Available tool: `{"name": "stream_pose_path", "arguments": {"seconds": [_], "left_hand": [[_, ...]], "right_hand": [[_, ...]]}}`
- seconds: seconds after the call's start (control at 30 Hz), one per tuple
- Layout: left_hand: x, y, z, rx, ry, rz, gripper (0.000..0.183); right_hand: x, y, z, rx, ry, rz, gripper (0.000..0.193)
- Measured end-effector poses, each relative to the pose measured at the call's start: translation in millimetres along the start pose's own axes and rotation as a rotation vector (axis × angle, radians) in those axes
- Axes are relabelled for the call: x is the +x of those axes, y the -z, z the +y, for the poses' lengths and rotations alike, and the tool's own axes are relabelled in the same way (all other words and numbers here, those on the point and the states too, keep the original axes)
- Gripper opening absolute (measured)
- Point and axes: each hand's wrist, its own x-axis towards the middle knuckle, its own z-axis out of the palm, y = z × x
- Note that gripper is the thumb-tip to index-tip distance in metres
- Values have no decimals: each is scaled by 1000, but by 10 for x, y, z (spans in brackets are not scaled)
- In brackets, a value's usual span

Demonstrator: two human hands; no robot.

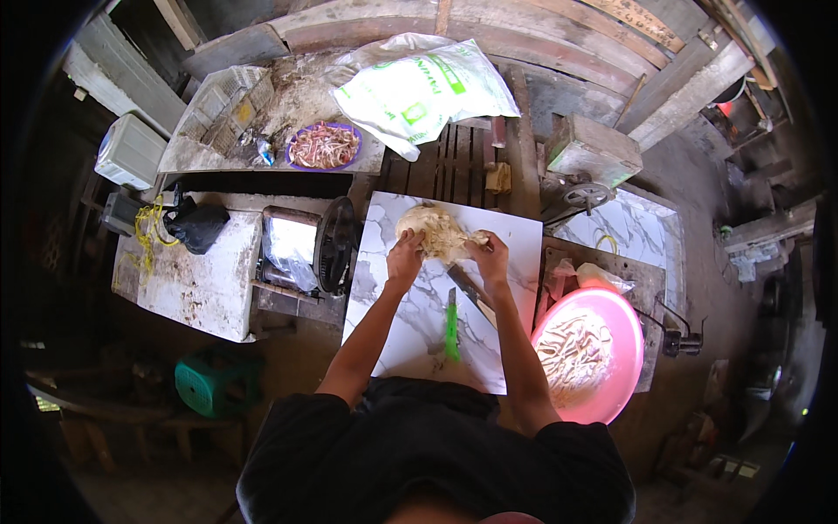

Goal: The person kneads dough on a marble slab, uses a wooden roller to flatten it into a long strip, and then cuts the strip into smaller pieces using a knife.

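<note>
On a white marble-patterned board (515,231) lies a pale, crumpled, dough-like mass (441,234); its exact kind is hard to make out. My left hand (407,258) grips its left side, where it looks smooth and rounded. At the right side, my right hand (491,258) pinches a small pale piece (478,237) between thumb and fingers. Between my forearms a knife with a green handle (451,336) points away from me. A long dark blade-like tool (470,286) lies aslant beside it, partly behind my right forearm.
To the right stands a pink basin (635,349) holding pale strips with powder. A machine with a black wheel (336,246) adjoins the board's left edge. Farther back are a purple-rimmed plate (358,144) of reddish strips, a white sack (428,92) and a plastic crate (223,109).
</note>
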Motion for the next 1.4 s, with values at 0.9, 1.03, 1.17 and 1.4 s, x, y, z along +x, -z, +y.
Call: {"name": "stream_pose_path", "arguments": {"seconds": [0.9, 1.03, 1.17, 1.4], "left_hand": [[-549, 432, 661, -1636, 351, 123, 28], [-492, 446, 565, -1526, 333, 149, 26], [-445, 406, 483, -1505, 304, 133, 24], [-423, 410, 395, -1632, 432, 38, 24]], "right_hand": [[-872, -479, -616, -219, 616, 9, 37], [-1009, -509, -569, 183, 325, -17, 47], [-992, -582, -509, -52, 525, 164, 42], [-954, -515, -630, -186, 497, 46, 33]]}}
